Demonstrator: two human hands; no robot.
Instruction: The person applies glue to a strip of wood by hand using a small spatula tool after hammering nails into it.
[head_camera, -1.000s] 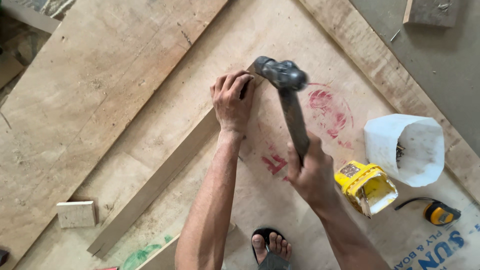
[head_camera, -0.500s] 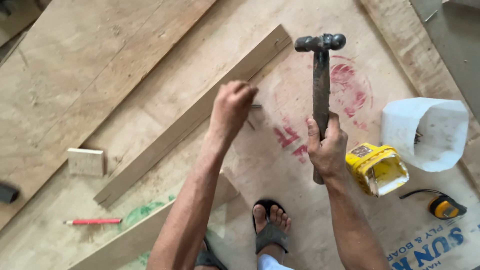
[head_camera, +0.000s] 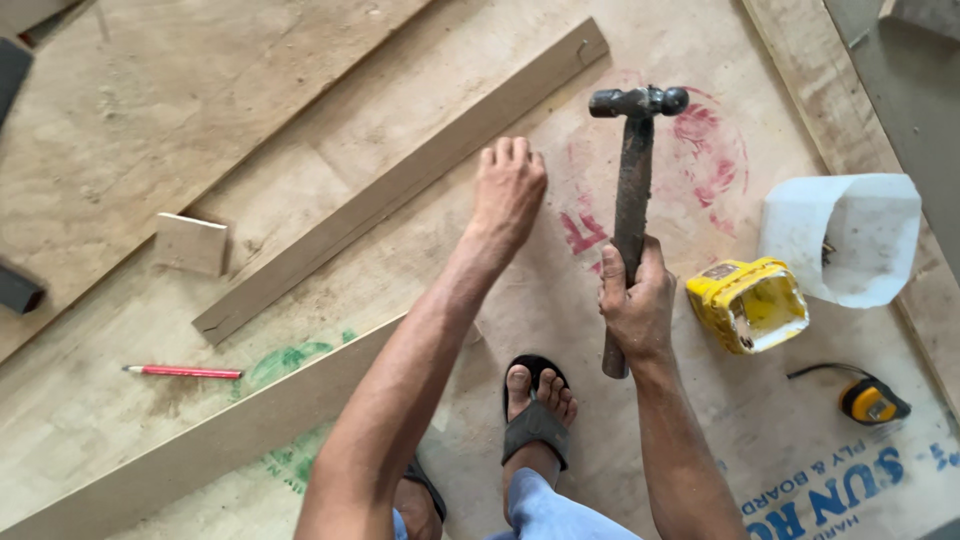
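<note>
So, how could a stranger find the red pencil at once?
Start from the long wooden strip that runs diagonally across the plywood floor. Below its lower left end lies the red pencil, near a green stain. It is the only thin red stick; the small wooden block nearby is square and pale.

Soft even daylight, faint shadows, sharp

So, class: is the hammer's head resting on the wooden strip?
No: the hammer is held upright in the right hand, its head over the plywood sheet, clear of the wooden strip by the left hand.
</note>
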